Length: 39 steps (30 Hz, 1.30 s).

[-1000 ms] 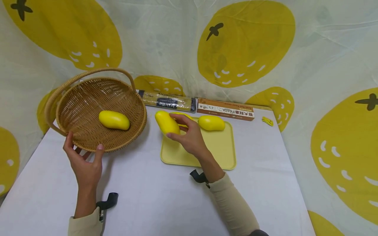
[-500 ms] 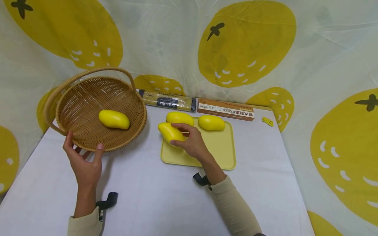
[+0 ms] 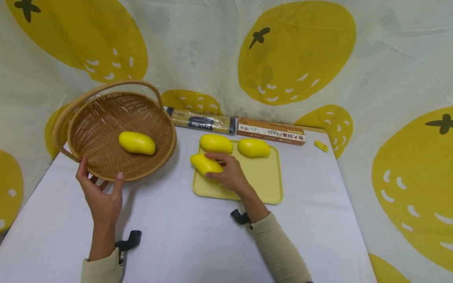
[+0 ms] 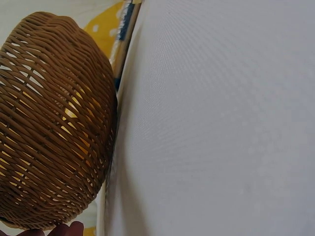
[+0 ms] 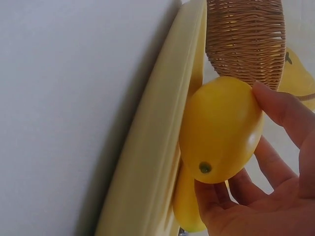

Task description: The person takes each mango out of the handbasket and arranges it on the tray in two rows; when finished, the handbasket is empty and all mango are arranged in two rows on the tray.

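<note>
In the head view my right hand (image 3: 231, 173) holds a yellow mango (image 3: 205, 164) between thumb and fingers, over the left side of the pale yellow tray (image 3: 260, 184). The right wrist view has that mango (image 5: 221, 130) close to the tray's rim; whether it rests on the tray I cannot tell. Two more mangoes lie at the tray's back, one left (image 3: 216, 143) and one right (image 3: 253, 147). My left hand (image 3: 104, 198) grips the near rim of a tilted wicker basket (image 3: 102, 118). Inside the basket sits another mango (image 3: 137, 143). Only fingertips (image 4: 61, 230) of the left hand show in its wrist view.
Behind the tray lie a bag of pasta (image 3: 201, 122) and a long pasta box (image 3: 270, 131). A small yellow item (image 3: 321, 146) is at the back right. White cloth (image 3: 184, 236) covers the table, and a fruit-patterned curtain (image 3: 198, 51) hangs behind it.
My right hand has lowered the mango toward the near left part of the tray, uncovering the mango at the back left. The left hand and basket have stayed put.
</note>
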{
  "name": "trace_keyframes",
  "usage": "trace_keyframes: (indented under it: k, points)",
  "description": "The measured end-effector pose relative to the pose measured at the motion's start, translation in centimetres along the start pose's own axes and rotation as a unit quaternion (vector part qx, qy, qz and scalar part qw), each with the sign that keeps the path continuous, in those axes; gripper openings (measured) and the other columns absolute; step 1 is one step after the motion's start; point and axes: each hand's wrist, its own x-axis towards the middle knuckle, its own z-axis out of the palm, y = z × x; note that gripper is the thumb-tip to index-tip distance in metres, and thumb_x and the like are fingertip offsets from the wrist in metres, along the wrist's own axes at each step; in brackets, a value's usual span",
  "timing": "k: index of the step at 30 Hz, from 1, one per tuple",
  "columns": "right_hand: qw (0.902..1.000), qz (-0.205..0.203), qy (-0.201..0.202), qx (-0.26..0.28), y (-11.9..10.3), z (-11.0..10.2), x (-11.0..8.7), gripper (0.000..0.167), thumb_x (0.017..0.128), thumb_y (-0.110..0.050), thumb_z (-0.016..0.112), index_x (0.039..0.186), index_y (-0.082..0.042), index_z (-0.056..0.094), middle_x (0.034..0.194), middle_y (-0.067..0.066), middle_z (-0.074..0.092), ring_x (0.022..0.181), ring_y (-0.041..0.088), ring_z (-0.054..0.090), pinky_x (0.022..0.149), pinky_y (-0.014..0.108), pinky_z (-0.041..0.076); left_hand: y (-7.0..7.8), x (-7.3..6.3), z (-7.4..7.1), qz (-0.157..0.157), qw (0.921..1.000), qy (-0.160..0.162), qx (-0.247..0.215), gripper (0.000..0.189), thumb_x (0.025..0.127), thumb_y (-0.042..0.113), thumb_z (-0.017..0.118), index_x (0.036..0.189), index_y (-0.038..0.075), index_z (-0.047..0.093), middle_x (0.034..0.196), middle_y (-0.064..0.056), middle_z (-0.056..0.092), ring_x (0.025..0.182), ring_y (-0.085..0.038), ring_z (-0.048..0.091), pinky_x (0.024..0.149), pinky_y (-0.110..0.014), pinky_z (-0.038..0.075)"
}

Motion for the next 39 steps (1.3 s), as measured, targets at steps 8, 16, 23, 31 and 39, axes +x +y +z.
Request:
trace_keyframes:
  k: [8,16,23,31,39]
  points:
    - [0.9999,-0.010,0.000,-0.009,0.2,0.0,-0.2,0.058,0.084,-0.004,0.088,0.137,-0.021,0.073,0.145,-0.005,0.068,0.140,0.020,0.055,0.120,0.046,0.043,-0.1,0.1,0.1,-0.002,1.0000,0.003,-0.001,0.092,0.090,0.011,0.077,0.166,0.023,0.026,0.168,-0.004,0.034,0.137,-0.031,0.050,0.100,-0.025,0.048]
    - [0.9996,-0.010,0.014,-0.022,0.7,-0.2,-0.4,0.062,0.081,-0.004,0.091,0.136,-0.025,0.072,0.141,-0.007,0.068,0.133,0.022,0.058,0.118,0.046,0.044,-0.2,0.1,0.1,-0.002,1.0000,0.003,0.004,0.092,0.091,0.013,0.078,0.166,0.023,0.026,0.167,-0.004,0.035,0.137,-0.031,0.050,0.100,-0.024,0.048]
    - [0.9990,-0.017,0.026,-0.032,0.9,-0.4,-0.5,0.062,0.081,-0.012,0.093,0.138,-0.025,0.072,0.142,-0.008,0.068,0.139,0.022,0.054,0.120,0.048,0.041,-0.1,0.1,0.1,-0.003,1.0000,0.002,0.000,0.092,0.090,0.012,0.078,0.165,0.024,0.026,0.167,-0.003,0.036,0.137,-0.030,0.050,0.099,-0.024,0.048]
    - [0.9950,-0.077,0.062,-0.018,-1.2,0.0,-0.1,0.056,0.085,-0.022,0.091,0.138,-0.022,0.071,0.141,-0.007,0.069,0.142,0.018,0.054,0.124,0.047,0.038,-0.2,0.1,0.1,-0.001,1.0000,0.003,0.008,0.092,0.091,0.014,0.078,0.166,0.023,0.026,0.168,-0.002,0.035,0.137,-0.030,0.050,0.100,-0.024,0.048]
    - [0.9871,-0.146,0.066,0.006,-4.3,1.5,0.9,0.055,0.087,-0.023,0.090,0.138,-0.028,0.070,0.143,-0.011,0.066,0.138,0.013,0.052,0.119,0.051,0.042,-0.1,0.1,0.2,-0.002,1.0000,0.007,0.005,0.092,0.090,0.011,0.077,0.166,0.022,0.026,0.167,-0.003,0.035,0.137,-0.029,0.050,0.100,-0.024,0.048]
